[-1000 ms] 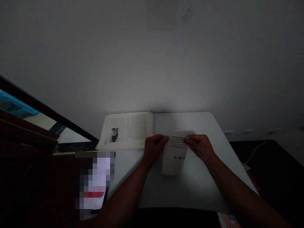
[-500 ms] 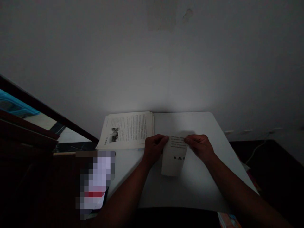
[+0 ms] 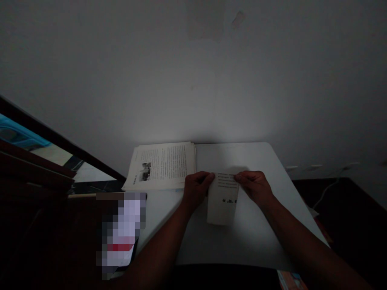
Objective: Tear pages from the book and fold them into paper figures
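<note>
A narrow piece of printed paper [image 3: 222, 209], seemingly folded, hangs between my two hands above the white table [image 3: 254, 237]. Its printed lines show near the top, with larger characters lower down. My left hand [image 3: 198, 187] pinches its upper left corner between thumb and fingers. At the upper right corner, my right hand [image 3: 254, 185] grips it in a similar pinch. Left of my hands, a stack of printed sheets [image 3: 163, 167] lies at the back of the table, a small black-and-white picture on the top page.
A device with a pixelated screen [image 3: 128, 225] lies at the table's left edge, beside my left forearm. The wall [image 3: 193, 80] rises directly behind the table. A pale cable [image 3: 328, 189] runs down at the right. Colourful items [image 3: 292, 280] show below the front edge.
The lower end of the paper has shifted very slightly to the right. Both hands keep their pinch in nearly the same place.
</note>
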The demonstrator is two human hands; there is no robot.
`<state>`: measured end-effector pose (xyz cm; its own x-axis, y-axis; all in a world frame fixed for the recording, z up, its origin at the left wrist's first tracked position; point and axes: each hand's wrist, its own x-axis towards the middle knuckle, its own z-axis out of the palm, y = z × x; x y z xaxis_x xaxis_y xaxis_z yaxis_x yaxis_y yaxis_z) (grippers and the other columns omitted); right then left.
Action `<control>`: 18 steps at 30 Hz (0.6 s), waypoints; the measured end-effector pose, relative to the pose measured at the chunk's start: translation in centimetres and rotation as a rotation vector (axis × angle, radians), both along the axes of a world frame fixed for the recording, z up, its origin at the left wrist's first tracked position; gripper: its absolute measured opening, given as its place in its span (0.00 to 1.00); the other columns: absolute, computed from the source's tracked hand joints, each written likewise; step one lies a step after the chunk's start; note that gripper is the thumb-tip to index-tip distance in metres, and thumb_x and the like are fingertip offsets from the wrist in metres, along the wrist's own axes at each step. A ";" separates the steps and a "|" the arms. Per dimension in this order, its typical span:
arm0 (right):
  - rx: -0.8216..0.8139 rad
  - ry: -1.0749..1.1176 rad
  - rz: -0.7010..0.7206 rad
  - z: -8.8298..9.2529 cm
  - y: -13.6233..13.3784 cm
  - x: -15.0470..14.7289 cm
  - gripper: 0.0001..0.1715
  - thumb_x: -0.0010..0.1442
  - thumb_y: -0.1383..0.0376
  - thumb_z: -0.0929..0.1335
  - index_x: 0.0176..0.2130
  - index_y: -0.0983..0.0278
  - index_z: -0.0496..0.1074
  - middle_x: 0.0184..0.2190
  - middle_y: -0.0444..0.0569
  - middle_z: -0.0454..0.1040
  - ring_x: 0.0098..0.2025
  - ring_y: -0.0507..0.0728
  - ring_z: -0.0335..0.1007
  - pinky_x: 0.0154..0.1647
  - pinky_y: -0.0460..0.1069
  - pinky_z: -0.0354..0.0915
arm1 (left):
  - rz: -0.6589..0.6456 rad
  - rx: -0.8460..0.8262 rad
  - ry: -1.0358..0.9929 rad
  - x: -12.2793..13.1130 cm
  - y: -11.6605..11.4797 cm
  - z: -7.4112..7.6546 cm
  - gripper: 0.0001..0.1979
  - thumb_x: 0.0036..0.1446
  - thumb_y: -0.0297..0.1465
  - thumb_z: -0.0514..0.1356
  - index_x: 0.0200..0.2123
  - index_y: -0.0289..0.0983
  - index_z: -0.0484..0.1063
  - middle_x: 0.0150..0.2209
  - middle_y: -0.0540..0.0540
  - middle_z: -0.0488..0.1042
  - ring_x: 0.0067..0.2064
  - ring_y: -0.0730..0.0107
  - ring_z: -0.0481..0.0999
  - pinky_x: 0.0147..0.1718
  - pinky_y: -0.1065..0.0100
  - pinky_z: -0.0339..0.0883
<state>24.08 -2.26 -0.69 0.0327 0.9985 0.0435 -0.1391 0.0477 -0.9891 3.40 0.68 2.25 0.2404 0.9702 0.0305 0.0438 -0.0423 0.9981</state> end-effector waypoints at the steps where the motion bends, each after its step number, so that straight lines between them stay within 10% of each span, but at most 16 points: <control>1: -0.006 0.001 0.015 0.1 0.0 0.0 0.09 0.52 0.61 0.72 0.29 0.64 0.78 0.24 0.49 0.76 0.27 0.55 0.70 0.33 0.52 0.66 | 0.003 0.007 0.005 0.0 0.0 0.0 0.15 0.52 0.41 0.60 0.26 0.34 0.75 0.17 0.53 0.66 0.18 0.80 0.62 0.15 0.76 0.56; 18: 0.016 -0.075 0.027 0.7 0.0 0.2 0.09 0.51 0.61 0.72 0.24 0.65 0.76 0.21 0.47 0.74 0.25 0.53 0.68 0.31 0.50 0.64 | 0.052 0.152 0.063 -0.4 0.1 0.4 0.14 0.53 0.39 0.60 0.24 0.34 0.74 0.20 0.52 0.69 0.23 0.77 0.66 0.23 0.75 0.59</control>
<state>24.30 -2.22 0.01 0.0019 0.9982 0.0607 -0.0663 0.0607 -0.9960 3.00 0.78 2.61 0.1958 0.9669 0.1639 0.1119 -0.1881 0.9758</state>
